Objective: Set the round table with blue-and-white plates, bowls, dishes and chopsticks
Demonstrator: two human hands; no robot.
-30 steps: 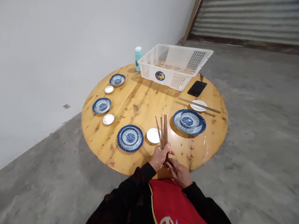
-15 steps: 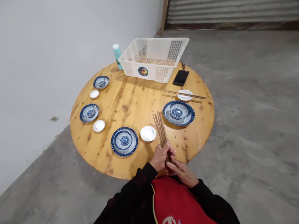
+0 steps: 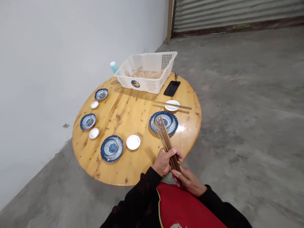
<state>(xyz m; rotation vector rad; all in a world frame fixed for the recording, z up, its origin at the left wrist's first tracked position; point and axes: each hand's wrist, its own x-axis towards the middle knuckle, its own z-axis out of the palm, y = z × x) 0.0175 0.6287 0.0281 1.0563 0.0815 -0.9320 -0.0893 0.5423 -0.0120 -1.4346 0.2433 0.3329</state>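
Observation:
My left hand [image 3: 165, 161] is closed around a bundle of brown chopsticks [image 3: 164, 134], whose tips fan out over the table. At the lower end of the bundle, my right hand [image 3: 188, 180] holds the butts between thumb and fingers. Beyond the tips lies a blue-patterned plate [image 3: 175, 129] with a matching bowl on it, partly covered by the chopsticks. Behind that plate, a pair of chopsticks [image 3: 182, 106] rests across a small white dish [image 3: 171, 108]. Left of my hands sit another white dish [image 3: 133, 142] and a blue plate [image 3: 102, 153] bearing a bowl.
The round wooden table [image 3: 133, 117] holds two more plate-and-bowl sets with small dishes at its left. A white plastic basket [image 3: 147, 86], a turquoise bottle [image 3: 114, 67] and a black phone [image 3: 172, 88] stand or lie along the far side. A white wall [image 3: 47, 63] rises at left.
The view has shifted, so the table's things sit further left and lower. Both hands still hold the bundle, whose tips now overlap the nearest right-hand plate.

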